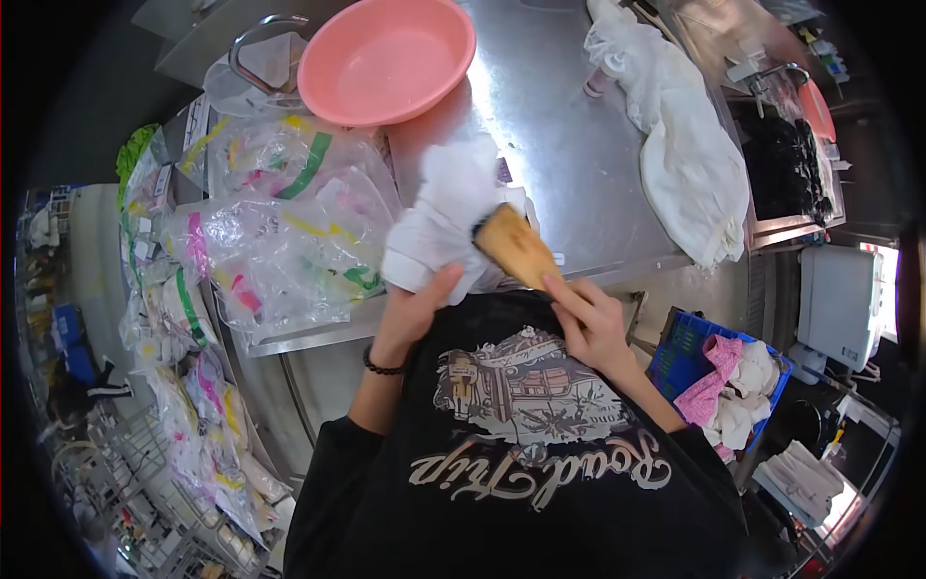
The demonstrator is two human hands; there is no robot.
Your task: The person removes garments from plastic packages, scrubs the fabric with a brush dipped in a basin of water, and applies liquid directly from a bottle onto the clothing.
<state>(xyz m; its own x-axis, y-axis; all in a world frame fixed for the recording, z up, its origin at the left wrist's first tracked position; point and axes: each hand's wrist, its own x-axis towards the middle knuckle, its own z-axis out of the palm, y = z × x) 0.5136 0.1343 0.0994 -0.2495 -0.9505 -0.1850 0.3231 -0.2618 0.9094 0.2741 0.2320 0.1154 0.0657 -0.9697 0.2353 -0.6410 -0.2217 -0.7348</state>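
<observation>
My left hand (pixel 424 307) is closed on a bunched white cloth garment (pixel 436 236) at the front edge of the steel counter. The cloth's upper end is smeared by motion. Wrapped around a wooden scrub brush (pixel 519 246) are the fingers of my right hand (pixel 590 323). The brush's dark bristles face left, against or very close to the white garment; I cannot tell whether they touch. A small part of something purple shows behind the cloth, mostly hidden.
A pink basin (pixel 388 63) stands at the back of the steel counter (pixel 569 174). Clear plastic bags (pixel 289 232) cover its left side. Another white garment (pixel 685 154) lies along the right, near a small bottle (pixel 598 83). A blue crate (pixel 666 362) with cloths sits below right.
</observation>
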